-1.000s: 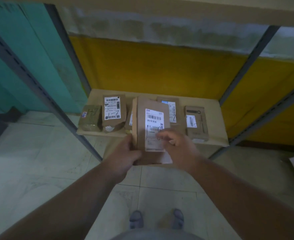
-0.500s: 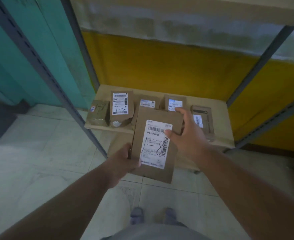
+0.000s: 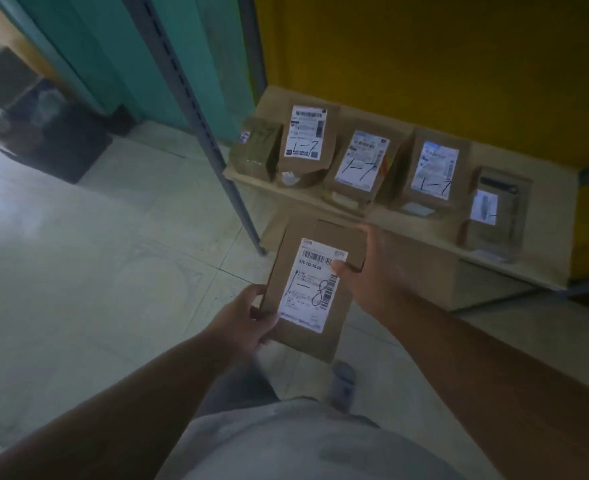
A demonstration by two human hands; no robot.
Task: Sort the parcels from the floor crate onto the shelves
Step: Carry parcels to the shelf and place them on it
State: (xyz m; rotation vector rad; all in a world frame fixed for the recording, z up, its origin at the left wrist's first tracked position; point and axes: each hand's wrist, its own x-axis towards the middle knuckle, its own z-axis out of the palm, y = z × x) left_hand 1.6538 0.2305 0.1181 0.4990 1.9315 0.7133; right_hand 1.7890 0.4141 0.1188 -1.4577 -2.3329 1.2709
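Note:
I hold a flat brown cardboard parcel in front of me, its white label marked "1-8" facing up. My left hand grips its lower left corner. My right hand holds its upper right edge, thumb on the label. Beyond it, the low wooden shelf carries several brown parcels standing in a row; three labels read "1-7", among them one at the left and one in the middle. The floor crate is out of view.
A grey slotted shelf upright slants down to the floor just left of the shelf. Teal panels stand at the left, a yellow wall behind the shelf. A dark bin sits on the tiled floor far left. My foot shows below the parcel.
The view has swung left and closer to the floor; the shelf now sits to the right. The parcel stays held in both hands, lowered away from the shelf.

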